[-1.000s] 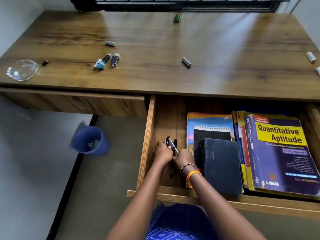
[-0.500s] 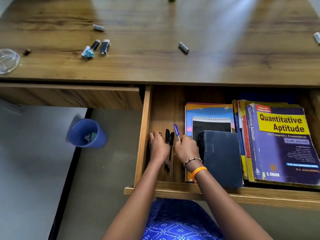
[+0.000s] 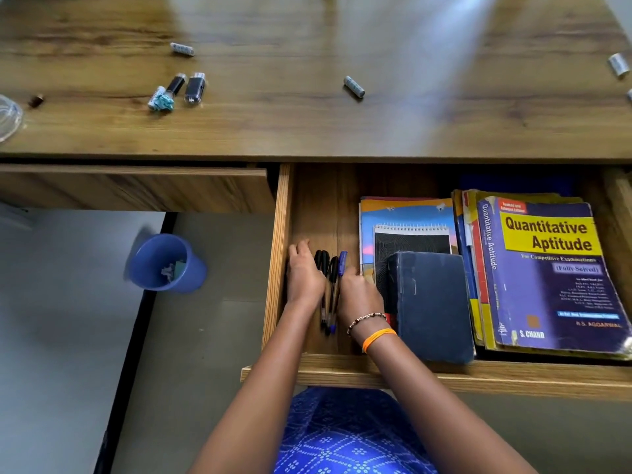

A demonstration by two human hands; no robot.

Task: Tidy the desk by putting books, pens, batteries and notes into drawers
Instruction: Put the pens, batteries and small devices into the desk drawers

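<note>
The right-hand drawer is pulled out. Three pens lie side by side on its floor at the left: two black pens and a blue-capped pen. My left hand rests flat against the black pens from the left, and my right hand touches the blue pen from the right. Books fill the drawer's right side: a dark blue book, a spiral notepad and "Quantitative Aptitude". Batteries lie scattered on the desk.
Two dark batteries and a crumpled teal note sit at the desk's left, near a glass bowl at the edge. The left drawer is nearly shut. A blue bin stands on the floor below it.
My right hand has laid the blue pen down beside the black pens. My left hand has slid left and flattened against them. The view has tilted down.
</note>
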